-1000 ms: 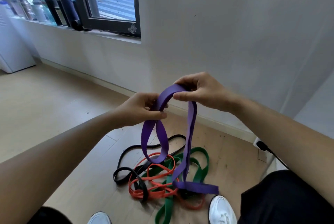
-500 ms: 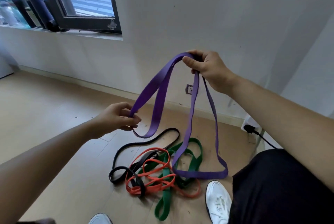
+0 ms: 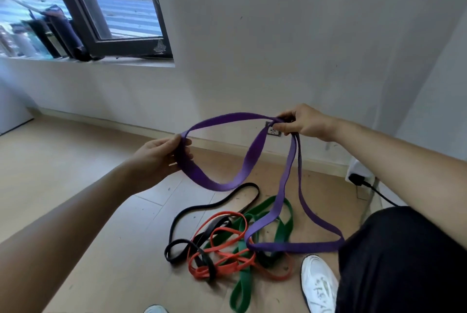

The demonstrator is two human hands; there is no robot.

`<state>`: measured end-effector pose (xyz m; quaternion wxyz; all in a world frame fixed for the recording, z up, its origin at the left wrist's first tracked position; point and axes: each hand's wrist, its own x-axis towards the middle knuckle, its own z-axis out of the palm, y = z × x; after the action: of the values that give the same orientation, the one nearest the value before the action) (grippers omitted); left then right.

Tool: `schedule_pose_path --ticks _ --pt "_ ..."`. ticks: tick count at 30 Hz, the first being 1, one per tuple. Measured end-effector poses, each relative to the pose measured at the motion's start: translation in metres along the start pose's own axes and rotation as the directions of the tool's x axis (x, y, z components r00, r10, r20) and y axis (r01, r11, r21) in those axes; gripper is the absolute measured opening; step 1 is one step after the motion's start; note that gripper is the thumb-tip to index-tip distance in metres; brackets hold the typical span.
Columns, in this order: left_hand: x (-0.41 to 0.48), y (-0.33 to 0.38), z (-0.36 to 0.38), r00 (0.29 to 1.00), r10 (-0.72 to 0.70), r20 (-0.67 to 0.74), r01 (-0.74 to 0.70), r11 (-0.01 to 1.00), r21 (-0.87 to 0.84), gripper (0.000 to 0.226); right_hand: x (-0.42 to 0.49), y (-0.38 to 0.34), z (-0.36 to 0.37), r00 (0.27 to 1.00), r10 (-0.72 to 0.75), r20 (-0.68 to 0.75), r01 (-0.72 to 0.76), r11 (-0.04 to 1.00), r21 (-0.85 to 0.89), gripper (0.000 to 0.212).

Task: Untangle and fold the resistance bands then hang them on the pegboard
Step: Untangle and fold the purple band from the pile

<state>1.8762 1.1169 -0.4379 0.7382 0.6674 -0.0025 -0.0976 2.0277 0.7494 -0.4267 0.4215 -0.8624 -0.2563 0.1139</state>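
Observation:
A purple resistance band point(image 3: 249, 158) stretches between both hands above the floor. My left hand point(image 3: 161, 156) holds one bend of it between thumb and fingers at left centre. My right hand point(image 3: 302, 123) pinches the gathered strands higher up on the right. From there one loop sags between the hands and a long loop hangs down to the floor by my right shoe. Below, a black band point(image 3: 214, 205), an orange band point(image 3: 222, 236) and a green band point(image 3: 242, 285) lie tangled together on the wooden floor. No pegboard is in view.
A white wall with a socket point(image 3: 274, 132) and a skirting board runs behind the hands. A window point(image 3: 121, 9) with bottles on its sill is at upper left. A black plug and cable point(image 3: 364, 185) lie at right. My white shoe point(image 3: 319, 285) stands beside the pile.
My hands have drawn apart. The left hand rose and moved left with its bend; the right hand dropped lower and right, so the band now spans wide between them.

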Motion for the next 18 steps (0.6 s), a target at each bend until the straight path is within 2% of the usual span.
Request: schedule_pose_path --ticks 2,3,5,7,11,15,18 --pt "-0.002 0.001 -0.002 0.999 -0.029 -0.042 0.031 0.999 0.043 0.061 -0.001 0.004 -0.001 0.999 0.012 0.046 -0.012 1.000 -0.015 0.029" --pt "-0.004 -0.001 -0.004 0.997 -0.039 -0.073 0.047 0.992 0.116 0.061 -0.002 0.005 -0.001 0.998 0.016 0.056 -0.015 1.000 -0.017 0.030" --pt "-0.009 -0.005 -0.004 0.994 -0.021 -0.104 0.058 0.930 0.363 0.043 -0.003 0.004 -0.001 0.998 0.014 0.061 -0.015 1.000 0.001 0.030" --pt "-0.011 -0.012 -0.008 0.991 0.017 -0.133 0.063 0.821 0.568 0.024 -0.002 0.001 -0.002 0.998 0.001 0.062 -0.003 1.000 0.020 0.027" --pt "-0.010 -0.019 -0.020 0.988 0.051 -0.144 0.079 0.632 0.771 0.033 -0.003 -0.004 -0.002 0.997 -0.021 0.070 0.019 0.999 0.036 0.020" --pt "-0.005 -0.020 -0.031 0.994 0.070 -0.087 0.050 0.412 0.910 0.045 -0.004 -0.011 -0.001 0.996 -0.023 0.090 0.021 1.000 0.021 0.026" --pt "-0.003 -0.023 -0.036 0.994 -0.018 -0.103 0.103 0.352 0.930 0.056 -0.004 -0.025 0.004 0.993 -0.052 0.104 0.051 0.999 0.017 0.029"
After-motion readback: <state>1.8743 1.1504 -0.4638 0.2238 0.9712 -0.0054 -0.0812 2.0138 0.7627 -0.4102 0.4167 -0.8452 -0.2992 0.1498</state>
